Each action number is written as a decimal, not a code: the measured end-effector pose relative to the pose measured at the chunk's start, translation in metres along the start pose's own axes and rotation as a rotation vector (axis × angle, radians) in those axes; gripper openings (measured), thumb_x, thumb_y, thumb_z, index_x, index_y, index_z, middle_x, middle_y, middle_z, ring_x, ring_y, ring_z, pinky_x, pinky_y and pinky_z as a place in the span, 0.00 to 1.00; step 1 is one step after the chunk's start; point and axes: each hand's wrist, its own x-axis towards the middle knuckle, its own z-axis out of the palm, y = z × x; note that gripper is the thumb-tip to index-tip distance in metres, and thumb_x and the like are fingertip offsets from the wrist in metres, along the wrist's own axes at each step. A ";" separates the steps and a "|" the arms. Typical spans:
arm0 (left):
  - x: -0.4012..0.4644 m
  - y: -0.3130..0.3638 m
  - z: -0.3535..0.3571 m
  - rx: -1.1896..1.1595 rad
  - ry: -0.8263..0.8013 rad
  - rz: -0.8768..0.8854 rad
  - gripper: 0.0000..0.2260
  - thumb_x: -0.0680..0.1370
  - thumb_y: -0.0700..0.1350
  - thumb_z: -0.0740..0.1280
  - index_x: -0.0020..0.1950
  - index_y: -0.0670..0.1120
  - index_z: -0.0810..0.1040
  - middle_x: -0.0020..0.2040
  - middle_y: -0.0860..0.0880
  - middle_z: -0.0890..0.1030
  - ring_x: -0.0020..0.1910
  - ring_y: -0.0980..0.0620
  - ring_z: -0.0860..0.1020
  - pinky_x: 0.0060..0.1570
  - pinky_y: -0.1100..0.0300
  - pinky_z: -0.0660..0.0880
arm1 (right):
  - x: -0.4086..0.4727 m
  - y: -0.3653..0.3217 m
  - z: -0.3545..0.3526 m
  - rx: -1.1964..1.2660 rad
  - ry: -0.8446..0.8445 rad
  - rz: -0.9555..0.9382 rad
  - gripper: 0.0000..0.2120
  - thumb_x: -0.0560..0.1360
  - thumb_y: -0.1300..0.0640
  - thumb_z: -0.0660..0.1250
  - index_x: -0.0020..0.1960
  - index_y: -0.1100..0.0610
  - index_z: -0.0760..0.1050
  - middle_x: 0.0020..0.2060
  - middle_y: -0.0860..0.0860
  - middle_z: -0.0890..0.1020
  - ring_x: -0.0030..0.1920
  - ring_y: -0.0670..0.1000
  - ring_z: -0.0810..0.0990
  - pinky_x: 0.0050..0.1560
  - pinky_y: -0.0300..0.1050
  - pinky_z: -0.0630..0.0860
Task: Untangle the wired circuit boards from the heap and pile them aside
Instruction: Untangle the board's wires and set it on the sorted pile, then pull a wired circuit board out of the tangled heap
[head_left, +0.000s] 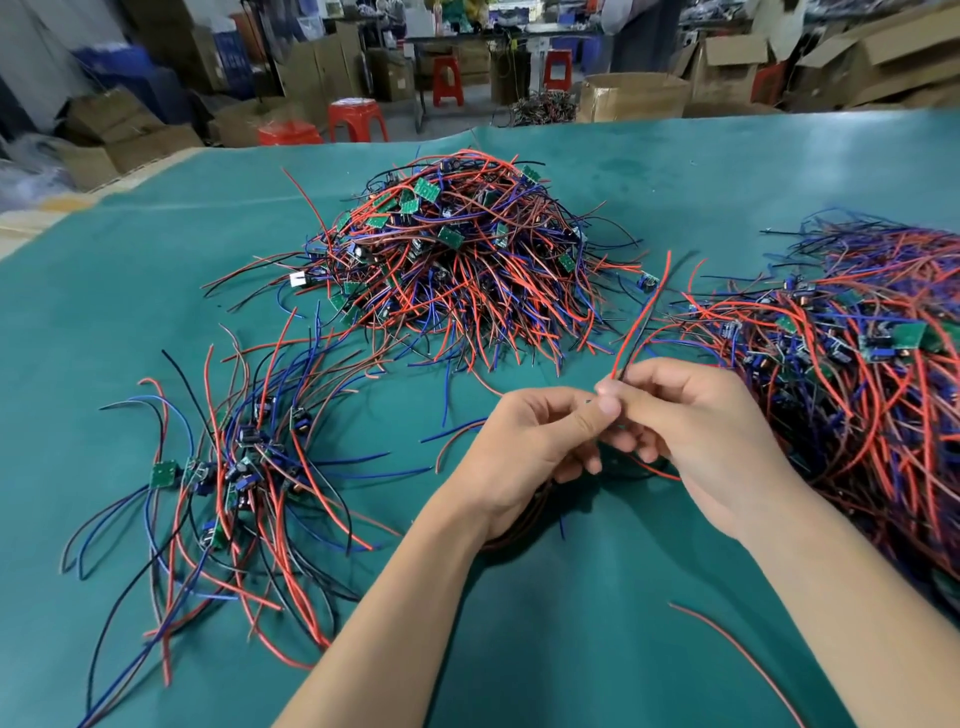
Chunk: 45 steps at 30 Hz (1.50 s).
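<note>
My left hand (540, 441) and my right hand (696, 431) meet over the middle of the green table mat (519, 623). Both pinch one wired circuit board; the board itself is hidden between the fingers. Its red and black wires (641, 322) rise up and to the right from my right thumb and forefinger. More of its wires hang below my palms. A big tangled heap of boards and wires (457, 260) lies beyond my hands. A second large heap (872, 374) spreads at the right. A smaller spread pile of boards (234, 478) lies at the left.
One loose red wire (737, 660) lies on the mat at the lower right. Beyond the table's far edge stand cardboard boxes (634, 96) and red plastic stools (358, 119). Bare mat shows in front of my forearms.
</note>
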 end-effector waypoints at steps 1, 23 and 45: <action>-0.001 0.001 0.000 -0.004 -0.009 -0.006 0.13 0.81 0.45 0.65 0.50 0.35 0.80 0.44 0.43 0.83 0.32 0.53 0.71 0.35 0.57 0.60 | 0.000 0.000 0.000 -0.007 -0.015 -0.005 0.07 0.76 0.60 0.73 0.40 0.59 0.81 0.27 0.51 0.77 0.27 0.47 0.73 0.27 0.38 0.67; 0.002 0.002 -0.003 -0.145 0.028 -0.035 0.10 0.84 0.45 0.60 0.55 0.41 0.78 0.39 0.47 0.81 0.31 0.55 0.71 0.29 0.65 0.62 | 0.012 -0.009 -0.032 -0.003 0.581 -0.236 0.12 0.68 0.40 0.70 0.42 0.48 0.81 0.31 0.47 0.82 0.23 0.44 0.73 0.22 0.41 0.67; 0.000 0.001 -0.002 -0.074 -0.054 -0.002 0.04 0.81 0.34 0.63 0.51 0.38 0.77 0.39 0.45 0.83 0.29 0.54 0.76 0.28 0.66 0.71 | -0.003 -0.001 0.000 -0.258 -0.003 -0.304 0.09 0.71 0.46 0.75 0.47 0.51 0.86 0.33 0.52 0.85 0.31 0.53 0.81 0.38 0.53 0.79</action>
